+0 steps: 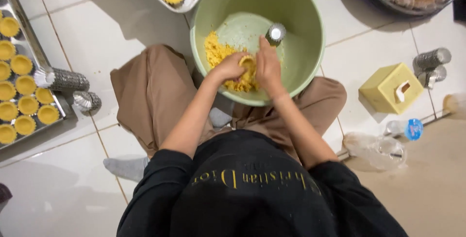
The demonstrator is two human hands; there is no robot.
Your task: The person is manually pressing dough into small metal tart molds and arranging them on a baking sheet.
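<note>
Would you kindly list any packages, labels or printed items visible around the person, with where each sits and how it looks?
Tissue box: on the tiled floor right of the green bowl; yellow cube, white tissue poking from its top slot.
Plastic bottle: lying on its side below the box; clear and crumpled, with a blue label at the neck.
Black shirt: on the person, gold lettering across it.
No signs or screens.

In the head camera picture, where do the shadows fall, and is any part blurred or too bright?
Head view: the green bowl casts a soft shadow leftward on the white tiles; glare whitens the metal mould; the hands, left hand and right hand, look slightly soft.
</note>
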